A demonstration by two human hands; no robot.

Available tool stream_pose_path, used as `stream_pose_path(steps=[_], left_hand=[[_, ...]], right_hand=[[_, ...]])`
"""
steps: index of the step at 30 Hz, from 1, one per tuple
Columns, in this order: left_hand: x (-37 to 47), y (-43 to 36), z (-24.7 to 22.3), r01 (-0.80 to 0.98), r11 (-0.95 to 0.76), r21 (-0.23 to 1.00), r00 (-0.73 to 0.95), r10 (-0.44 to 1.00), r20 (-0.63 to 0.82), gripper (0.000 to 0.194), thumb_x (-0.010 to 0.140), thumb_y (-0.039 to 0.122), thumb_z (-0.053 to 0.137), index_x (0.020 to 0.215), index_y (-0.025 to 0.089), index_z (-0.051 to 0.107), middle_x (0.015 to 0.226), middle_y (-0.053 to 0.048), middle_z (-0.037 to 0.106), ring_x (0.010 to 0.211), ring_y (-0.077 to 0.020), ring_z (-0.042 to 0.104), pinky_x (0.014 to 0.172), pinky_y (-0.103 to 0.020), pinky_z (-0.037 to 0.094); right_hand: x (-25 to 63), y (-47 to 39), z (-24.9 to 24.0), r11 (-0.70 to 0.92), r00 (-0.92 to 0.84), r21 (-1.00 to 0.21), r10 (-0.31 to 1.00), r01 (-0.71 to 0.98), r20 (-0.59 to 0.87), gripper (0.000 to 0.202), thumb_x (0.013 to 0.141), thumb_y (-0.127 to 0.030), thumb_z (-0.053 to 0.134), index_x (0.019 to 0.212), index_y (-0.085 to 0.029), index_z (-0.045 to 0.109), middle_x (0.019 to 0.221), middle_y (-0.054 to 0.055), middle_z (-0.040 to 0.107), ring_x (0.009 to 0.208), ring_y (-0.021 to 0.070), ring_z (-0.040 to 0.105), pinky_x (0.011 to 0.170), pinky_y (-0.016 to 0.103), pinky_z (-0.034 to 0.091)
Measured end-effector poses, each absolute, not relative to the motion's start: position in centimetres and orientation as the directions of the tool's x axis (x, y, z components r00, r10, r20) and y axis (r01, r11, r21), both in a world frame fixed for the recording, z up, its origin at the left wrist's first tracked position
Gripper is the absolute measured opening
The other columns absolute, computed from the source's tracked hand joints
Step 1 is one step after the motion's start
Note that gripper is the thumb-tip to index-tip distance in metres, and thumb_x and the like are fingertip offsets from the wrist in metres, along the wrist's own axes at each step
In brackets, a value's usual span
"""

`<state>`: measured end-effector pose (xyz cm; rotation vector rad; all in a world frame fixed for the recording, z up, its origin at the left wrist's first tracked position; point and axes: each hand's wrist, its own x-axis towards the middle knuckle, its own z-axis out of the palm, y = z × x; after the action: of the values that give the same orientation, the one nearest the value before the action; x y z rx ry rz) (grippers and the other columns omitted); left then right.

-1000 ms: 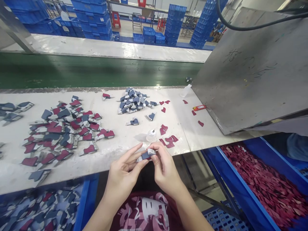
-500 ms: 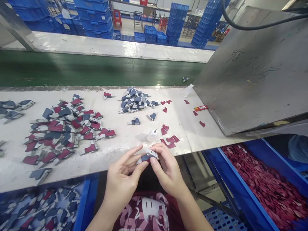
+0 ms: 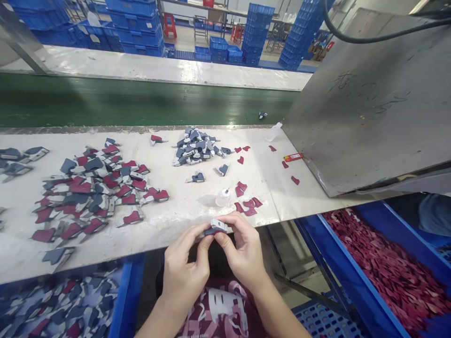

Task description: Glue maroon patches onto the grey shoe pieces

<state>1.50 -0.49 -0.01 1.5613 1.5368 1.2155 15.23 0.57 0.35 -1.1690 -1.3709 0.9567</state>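
Between my two hands, just past the front edge of the white table, is a small grey-and-navy part with some dark red on its lower side. My left hand pinches its left end between thumb and fingers. Its right end is gripped by the thumb and fingers of my right hand. A small white bottle stands on the table behind the part. Several dark red pieces lie right of the bottle. Two navy-and-grey parts rest beyond it.
A mixed heap of red and navy parts covers the table's left; a navy heap sits farther back. Behind runs a green belt carrying one part. A metal panel stands at right, above a blue bin of red pieces.
My left hand's fingers have closed in more around the held part, which has turned slightly and shows a red edge. On the green belt, the lone part has shifted left.
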Motion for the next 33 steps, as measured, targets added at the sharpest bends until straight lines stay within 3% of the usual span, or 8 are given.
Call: stream_pose_path(steps=[5, 9, 13, 16, 21, 27, 33], left_hand=[[1.6, -0.7, -0.8, 0.452, -0.148, 0.880, -0.121, 0.967, 0.225, 0.018, 0.087, 0.020, 0.060, 0.101, 0.021, 0.072, 0.098, -0.005, 0.075, 0.088, -0.0216, 0.073, 0.085, -0.030, 0.059], [1.2, -0.1, -0.7, 0.267, 0.008, 0.964, -0.123, 0.992, 0.025, 0.020, 0.087, 0.029, 0.063, 0.101, 0.017, 0.071, 0.092, -0.006, 0.075, 0.079, -0.0208, 0.074, 0.078, -0.029, 0.061], [0.7, 0.6, 0.0, 0.136, 0.138, 0.981, -0.063, 0.989, -0.131, 0.028, 0.084, 0.037, 0.067, 0.100, 0.014, 0.073, 0.072, -0.004, 0.072, 0.064, -0.0189, 0.071, 0.066, -0.028, 0.062], [0.7, 0.4, 0.7, 0.153, 0.140, 0.978, -0.099, 0.987, -0.125, 0.030, 0.082, 0.038, 0.069, 0.102, 0.016, 0.075, 0.072, -0.004, 0.073, 0.062, -0.0182, 0.070, 0.065, -0.028, 0.062], [0.8, -0.3, 1.3, 0.199, 0.107, 0.974, -0.150, 0.986, -0.078, 0.032, 0.080, 0.038, 0.071, 0.105, 0.020, 0.077, 0.083, -0.005, 0.077, 0.063, -0.0189, 0.071, 0.069, -0.030, 0.062], [0.7, -0.2, 0.9, 0.036, 0.177, 0.983, -0.121, 0.978, -0.172, 0.038, 0.077, 0.042, 0.074, 0.106, 0.018, 0.076, 0.089, -0.006, 0.078, 0.071, -0.0208, 0.074, 0.074, -0.032, 0.064], [0.6, 0.0, 0.0, -0.067, 0.222, 0.973, -0.033, 0.974, -0.224, 0.040, 0.075, 0.042, 0.077, 0.104, 0.015, 0.075, 0.098, -0.010, 0.077, 0.083, -0.0237, 0.075, 0.078, -0.032, 0.064]], right_hand=[[14.7, 0.7, 0.1, 0.125, 0.058, -0.990, 0.990, 0.067, 0.129, 0.014, 0.087, -0.021, 0.065, 0.100, -0.022, 0.068, 0.093, 0.004, 0.065, 0.088, 0.0188, 0.063, 0.079, 0.031, 0.053], [15.4, 1.1, -0.1, 0.135, -0.011, -0.980, 0.991, 0.144, 0.135, 0.023, 0.089, -0.029, 0.065, 0.111, -0.023, 0.070, 0.093, 0.005, 0.067, 0.087, 0.0184, 0.063, 0.081, 0.032, 0.053], [16.1, 1.3, 0.2, 0.090, -0.122, -0.982, 0.990, 0.167, 0.070, 0.030, 0.099, -0.036, 0.049, 0.118, -0.023, 0.070, 0.101, 0.006, 0.070, 0.096, 0.0196, 0.066, 0.086, 0.033, 0.053], [15.8, 1.2, 0.4, 0.025, -0.119, -0.994, 0.993, 0.108, 0.012, 0.032, 0.100, -0.038, 0.047, 0.117, -0.024, 0.070, 0.107, 0.007, 0.071, 0.100, 0.0207, 0.067, 0.088, 0.034, 0.053], [14.9, 1.2, 0.3, -0.059, -0.078, -0.997, 0.995, 0.044, -0.062, 0.028, 0.095, -0.037, 0.057, 0.114, -0.023, 0.072, 0.102, 0.007, 0.073, 0.088, 0.0198, 0.069, 0.080, 0.032, 0.056], [14.9, 1.2, 0.2, -0.030, -0.025, -0.996, 0.999, -0.078, -0.028, 0.021, 0.090, -0.035, 0.064, 0.102, -0.021, 0.074, 0.089, 0.004, 0.071, 0.082, 0.0187, 0.067, 0.077, 0.032, 0.056], [14.4, 0.7, 0.0, 0.124, 0.037, -0.984, 0.991, 0.127, 0.130, 0.019, 0.092, -0.029, 0.060, 0.105, -0.019, 0.070, 0.084, 0.005, 0.064, 0.077, 0.0174, 0.060, 0.073, 0.032, 0.052]])
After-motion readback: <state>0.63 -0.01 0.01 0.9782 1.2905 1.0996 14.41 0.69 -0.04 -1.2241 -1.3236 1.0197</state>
